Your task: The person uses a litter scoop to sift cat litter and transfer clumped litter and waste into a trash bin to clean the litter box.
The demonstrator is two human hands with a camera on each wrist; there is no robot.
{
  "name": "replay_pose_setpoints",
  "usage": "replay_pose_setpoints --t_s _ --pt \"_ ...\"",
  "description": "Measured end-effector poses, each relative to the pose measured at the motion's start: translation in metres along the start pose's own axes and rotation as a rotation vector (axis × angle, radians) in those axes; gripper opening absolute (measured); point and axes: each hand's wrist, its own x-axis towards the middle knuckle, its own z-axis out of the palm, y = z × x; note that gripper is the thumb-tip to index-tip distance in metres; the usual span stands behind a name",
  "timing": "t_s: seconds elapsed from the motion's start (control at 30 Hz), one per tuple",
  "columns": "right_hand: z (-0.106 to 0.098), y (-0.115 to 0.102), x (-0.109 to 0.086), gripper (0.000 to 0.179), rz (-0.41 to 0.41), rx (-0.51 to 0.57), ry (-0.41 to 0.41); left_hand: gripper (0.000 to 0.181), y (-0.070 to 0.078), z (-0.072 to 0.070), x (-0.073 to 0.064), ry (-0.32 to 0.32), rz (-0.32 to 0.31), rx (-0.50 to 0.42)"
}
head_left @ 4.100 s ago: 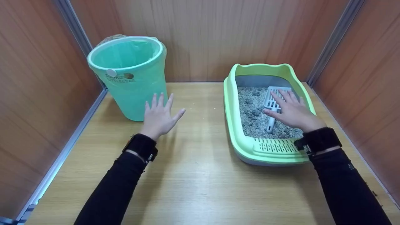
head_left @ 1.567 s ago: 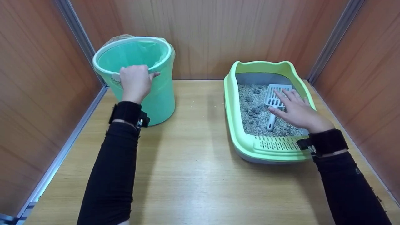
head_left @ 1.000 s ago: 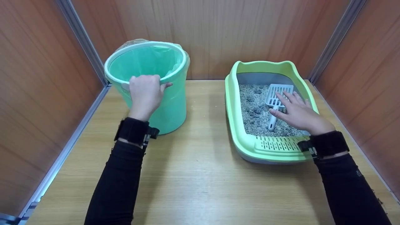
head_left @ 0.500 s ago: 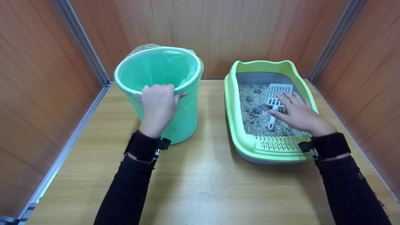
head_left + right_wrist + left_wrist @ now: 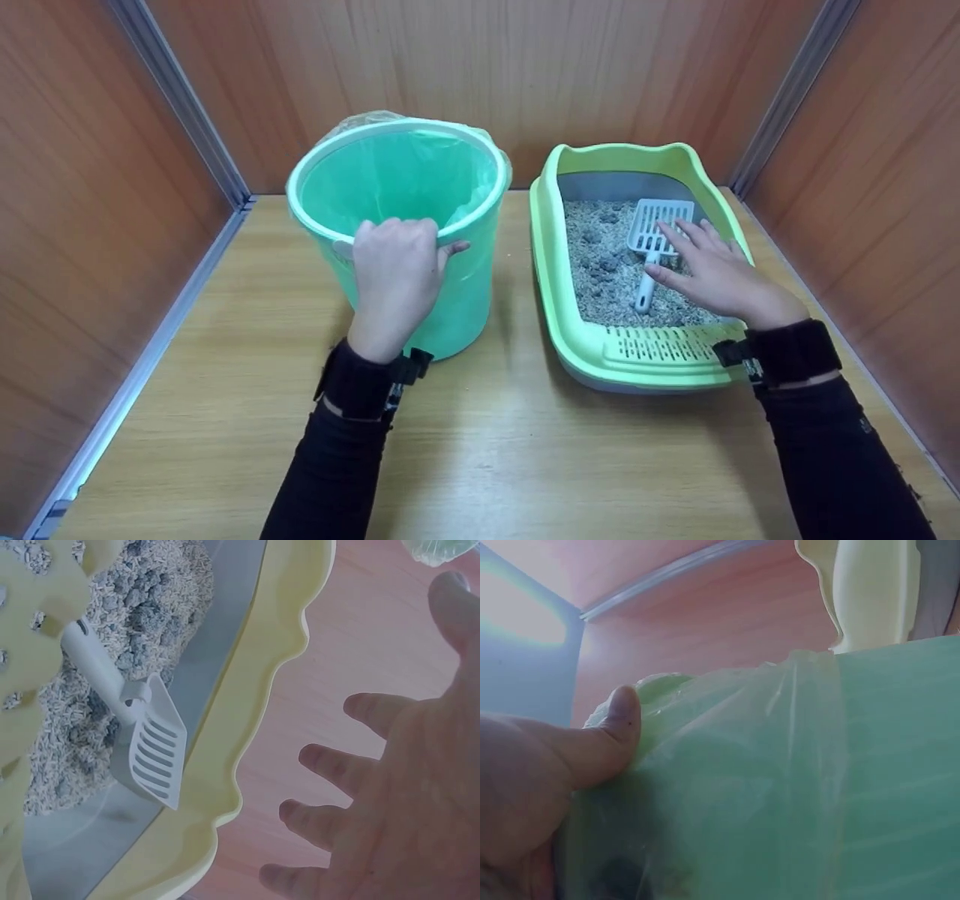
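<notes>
Here, in the head view, the left hand (image 5: 397,277) grips a green wastebasket (image 5: 465,300) by its rim, beside a litter box (image 5: 574,337). Left wrist: its thumb (image 5: 604,746) touches the plastic liner (image 5: 735,772). Right wrist: the right hand (image 5: 412,780), fingers spread, hovers near the box's litter scoop (image 5: 124,761).

smooth plastic bin (image 5: 461,300), glossy film liner (image 5: 727,757), smooth plastic tray (image 5: 553,262), rough grainy litter (image 5: 600,262), glossy wood-grain tabletop (image 5: 480,457)

The right sleeve (image 5: 832,457), black, ends just short of a wide black wristband (image 5: 795,351); a small dark block (image 5: 731,352) juts from the wristband's inner edge. The left sleeve (image 5: 330,472) matches.
</notes>
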Motion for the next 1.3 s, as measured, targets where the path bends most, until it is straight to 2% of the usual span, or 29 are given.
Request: replay_pose_setpoints --t_s 0.27,0.53,0.67,0.83,1.0,1.07,1.2,1.3 --pt "0.005 0.0 -0.004 0.089 0.002 0.0 -0.005 0.056 0.023 -0.003 -0.014 0.024 0.042 0.005" --pt "0.003 -0.001 -0.01 0.087 -0.002 0.004 0.012 0.054 0.042 -0.005 -0.028 0.092 0.098 -0.036" --pt "0.002 -0.003 -0.012 0.088 0.003 0.01 0.001 0.053 0.045 -0.007 -0.031 0.098 0.114 -0.065" --pt "-0.001 -0.006 -0.011 0.088 0.012 -0.001 -0.014 0.052 0.04 -0.01 -0.033 0.083 0.124 -0.092" --pt "-0.018 -0.01 -0.01 0.09 0.049 -0.005 -0.01 0.05 0.039 -0.011 -0.032 0.069 0.13 -0.103" --pt "-0.027 -0.012 -0.008 0.084 0.08 0.003 0.004 0.05 0.039 -0.011 -0.031 0.066 0.128 -0.102" --pt "-0.047 -0.012 0.007 0.062 0.131 0.003 0.004 0.049 0.039 -0.012 -0.031 0.06 0.122 -0.091" --pt "-0.06 -0.008 0.024 0.058 0.19 -0.002 -0.026 0.05 0.04 -0.011 -0.032 0.064 0.122 -0.089"
